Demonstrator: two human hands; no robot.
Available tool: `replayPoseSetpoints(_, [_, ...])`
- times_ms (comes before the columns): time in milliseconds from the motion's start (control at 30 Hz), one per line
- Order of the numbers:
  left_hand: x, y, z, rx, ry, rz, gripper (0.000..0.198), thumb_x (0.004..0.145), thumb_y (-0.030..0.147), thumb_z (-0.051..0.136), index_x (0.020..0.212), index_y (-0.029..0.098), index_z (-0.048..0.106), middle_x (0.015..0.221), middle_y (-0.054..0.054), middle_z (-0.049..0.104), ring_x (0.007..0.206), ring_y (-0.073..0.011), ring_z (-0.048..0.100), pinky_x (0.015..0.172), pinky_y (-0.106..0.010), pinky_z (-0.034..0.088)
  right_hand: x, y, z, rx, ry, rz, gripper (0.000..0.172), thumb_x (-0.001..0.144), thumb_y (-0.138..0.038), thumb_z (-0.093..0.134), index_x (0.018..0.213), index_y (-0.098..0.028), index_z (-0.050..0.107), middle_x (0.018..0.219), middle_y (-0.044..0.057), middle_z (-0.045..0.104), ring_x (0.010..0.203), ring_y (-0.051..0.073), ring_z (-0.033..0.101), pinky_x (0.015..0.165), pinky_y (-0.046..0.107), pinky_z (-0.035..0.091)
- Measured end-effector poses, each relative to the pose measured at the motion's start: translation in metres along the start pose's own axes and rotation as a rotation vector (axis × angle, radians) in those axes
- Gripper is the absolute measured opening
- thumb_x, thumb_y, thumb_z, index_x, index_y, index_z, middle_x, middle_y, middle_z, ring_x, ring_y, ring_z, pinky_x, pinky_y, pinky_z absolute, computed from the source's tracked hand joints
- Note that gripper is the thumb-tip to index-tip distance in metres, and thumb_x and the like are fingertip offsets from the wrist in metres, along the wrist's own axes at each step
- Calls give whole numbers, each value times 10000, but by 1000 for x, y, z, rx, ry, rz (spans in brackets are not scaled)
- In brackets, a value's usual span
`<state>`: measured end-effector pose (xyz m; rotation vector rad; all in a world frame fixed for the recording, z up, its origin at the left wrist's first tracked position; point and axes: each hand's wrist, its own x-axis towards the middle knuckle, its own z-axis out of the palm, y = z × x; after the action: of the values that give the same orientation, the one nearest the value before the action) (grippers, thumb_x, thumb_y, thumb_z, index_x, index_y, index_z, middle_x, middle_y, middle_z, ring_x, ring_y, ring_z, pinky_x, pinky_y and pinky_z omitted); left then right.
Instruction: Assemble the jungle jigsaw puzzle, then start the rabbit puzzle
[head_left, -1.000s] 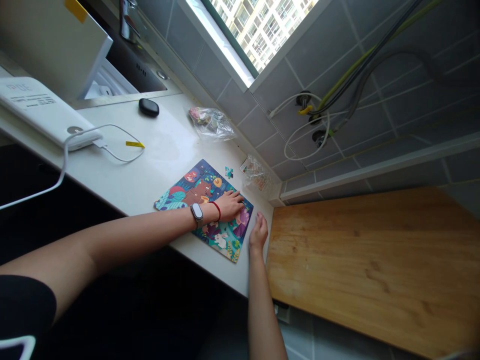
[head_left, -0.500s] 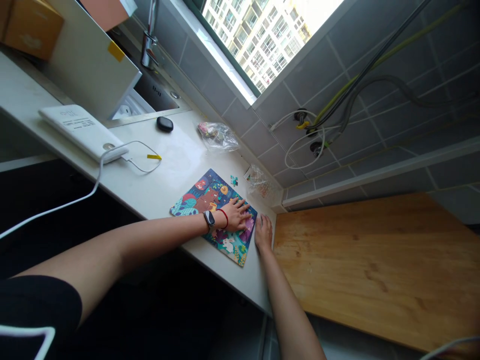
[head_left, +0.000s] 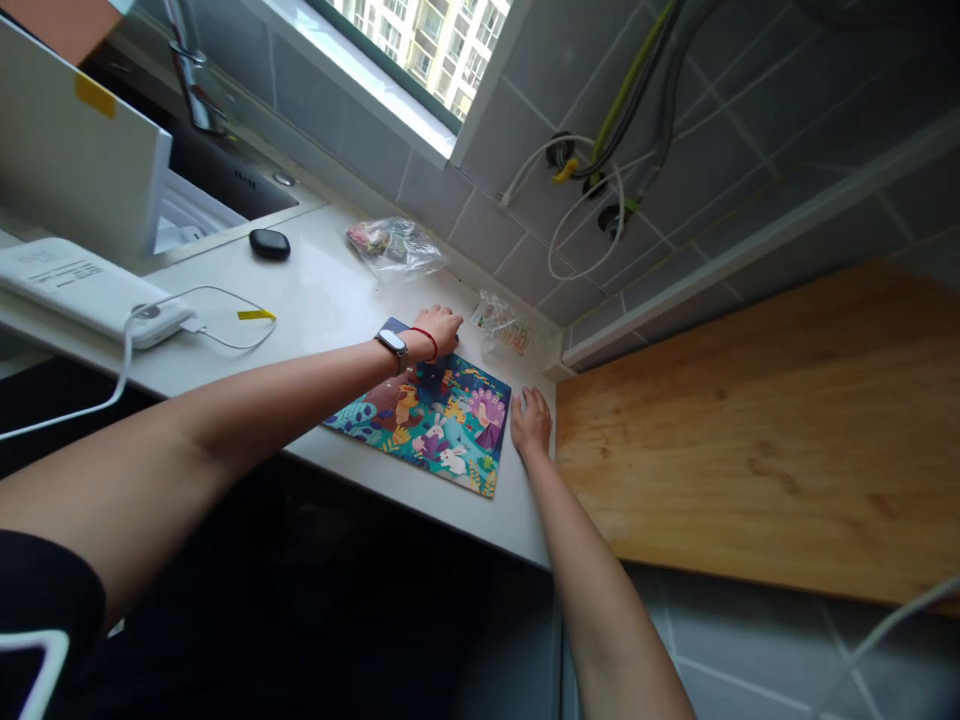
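Note:
A colourful jigsaw puzzle (head_left: 439, 430) with rabbits and a peacock lies flat on the white counter. My left hand (head_left: 439, 328) is over its far edge, fingers bent downward and close together. The loose jigsaw piece seen earlier lay around that spot and is now hidden, so what the fingertips hold cannot be made out. My right hand (head_left: 531, 420) rests on the counter just beside the puzzle's right edge, its fingers loosely spread and holding nothing.
Clear plastic bags (head_left: 394, 247) lie along the wall, another bag (head_left: 506, 325) nearer the corner. Left are a black case (head_left: 270, 244), a white power bank (head_left: 90, 285) with a cable, and the sink (head_left: 247, 195). A wooden board (head_left: 750, 440) borders the counter's right.
My left hand has slid off the middle of the puzzle to its far edge, covering the loose piece's place. My right hand stays by the right edge. The camera view has shifted.

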<state>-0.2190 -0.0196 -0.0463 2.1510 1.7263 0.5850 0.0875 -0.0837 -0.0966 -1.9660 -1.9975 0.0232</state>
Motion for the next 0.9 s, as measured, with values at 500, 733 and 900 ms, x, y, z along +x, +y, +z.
replayPoseSetpoints(500, [62, -38, -5, 77, -241, 47, 664, 669, 232, 907, 1310, 243, 731, 1186, -30, 781, 996, -200, 736, 865, -218, 534, -2, -11, -7, -21, -27, 47, 496, 1040, -406, 457, 1450, -181, 626, 1610, 140, 523, 1495, 309, 450, 1241, 486, 341])
replayPoseSetpoints(733, [61, -40, -11, 81, -239, 132, 717, 664, 201, 896, 1352, 229, 693, 1300, -80, 713, 972, -202, 742, 866, -256, 556, -3, -14, -8, -20, -5, 49, 486, 1038, -400, 478, 1442, -179, 634, 1601, 152, 531, 1480, 320, 466, 1230, 495, 355])
replayPoseSetpoints(900, [61, -43, -14, 23, -176, 179, 678, 584, 179, 922, 1238, 218, 749, 1188, -75, 737, 931, -208, 719, 860, -283, 557, -4, -15, -9, -29, -10, 51, 480, 1047, -409, 476, 1447, -193, 629, 1606, 140, 525, 1493, 314, 450, 1226, 491, 359])
